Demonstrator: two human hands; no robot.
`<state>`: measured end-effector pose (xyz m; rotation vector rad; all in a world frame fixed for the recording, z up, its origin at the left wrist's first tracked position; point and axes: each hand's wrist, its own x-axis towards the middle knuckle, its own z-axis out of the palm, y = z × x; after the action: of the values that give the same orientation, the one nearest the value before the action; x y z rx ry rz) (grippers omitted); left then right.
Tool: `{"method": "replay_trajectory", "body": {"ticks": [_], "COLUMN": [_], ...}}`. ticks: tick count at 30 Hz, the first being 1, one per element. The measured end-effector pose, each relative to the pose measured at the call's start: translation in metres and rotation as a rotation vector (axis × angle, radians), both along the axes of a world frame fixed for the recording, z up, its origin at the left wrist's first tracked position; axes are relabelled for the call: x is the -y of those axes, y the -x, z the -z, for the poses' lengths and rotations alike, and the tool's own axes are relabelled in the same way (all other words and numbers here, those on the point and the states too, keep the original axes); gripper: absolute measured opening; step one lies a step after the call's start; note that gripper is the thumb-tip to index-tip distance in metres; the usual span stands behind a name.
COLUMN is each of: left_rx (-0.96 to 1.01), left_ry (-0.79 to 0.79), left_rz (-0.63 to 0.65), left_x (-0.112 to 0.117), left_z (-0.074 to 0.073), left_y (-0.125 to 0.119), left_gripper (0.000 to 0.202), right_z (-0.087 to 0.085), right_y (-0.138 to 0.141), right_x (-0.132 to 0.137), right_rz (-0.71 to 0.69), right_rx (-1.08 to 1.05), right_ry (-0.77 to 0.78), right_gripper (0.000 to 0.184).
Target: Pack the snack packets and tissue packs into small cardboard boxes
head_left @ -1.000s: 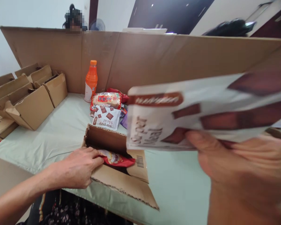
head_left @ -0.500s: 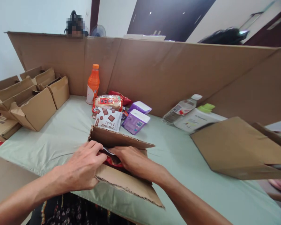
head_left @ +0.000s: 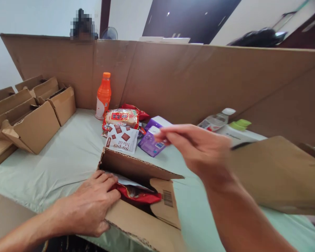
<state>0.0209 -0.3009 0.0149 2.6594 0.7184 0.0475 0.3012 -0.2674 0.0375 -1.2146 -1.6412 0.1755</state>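
Observation:
An open cardboard box sits at the front of the table with its flaps raised. Inside it lie a red packet and a whitish flat packet. My left hand grips the box's left end, its fingers bent inside by the packets and its thumb outside the near flap. My right hand, partly blurred, is above the table with thumb and fingers pinched together. Its fingertips overlap a purple-and-white pack; whether they touch it, or hold anything, I cannot make out.
Beyond the box are a "Super Meal" sachet, a red snack bag and an orange bottle. Several cardboard boxes stand left. Right are a clear bottle, a green-capped white bottle and another box. Behind the cardboard partition is a person.
My right hand has come out of the box and moved up and right, over the purple pack. My left hand stays on the box. The view has shifted slightly.

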Motion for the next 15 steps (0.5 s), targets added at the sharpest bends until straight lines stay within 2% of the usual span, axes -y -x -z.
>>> {"method": "replay_trajectory", "body": {"ticks": [3,5,7,9,11,15], "left_rx": [-0.003,-0.008,-0.023,-0.04,-0.046,-0.029], "left_ry": [0.017,0.022,0.022,0.021,0.02,0.034], "left_rz": [-0.023,-0.029,-0.03,-0.024,-0.02,-0.033], "left_x": [0.001,0.001,0.002,0.002,0.001,0.001], "left_z": [0.0,0.0,0.0,0.0,-0.001,0.002], "left_y": [0.0,0.001,0.0,0.0,-0.001,-0.001], "left_gripper": [0.044,0.046,0.051,0.056,0.057,0.052], "right_z": [0.028,0.053,0.074,0.09,0.098,0.1], "right_y": [-0.009,-0.009,-0.004,0.003,0.01,0.014], "right_x": [-0.076,-0.118,-0.145,-0.158,-0.16,-0.156], "right_rz": [0.038,0.04,0.052,0.073,0.096,0.144], "right_rx": [0.255,0.563,0.77,0.836,0.847,0.857], "right_ry": [0.257,0.425,0.502,0.509,0.496,0.492], "right_gripper": [0.023,0.046,0.065,0.071,0.067,0.054]}}
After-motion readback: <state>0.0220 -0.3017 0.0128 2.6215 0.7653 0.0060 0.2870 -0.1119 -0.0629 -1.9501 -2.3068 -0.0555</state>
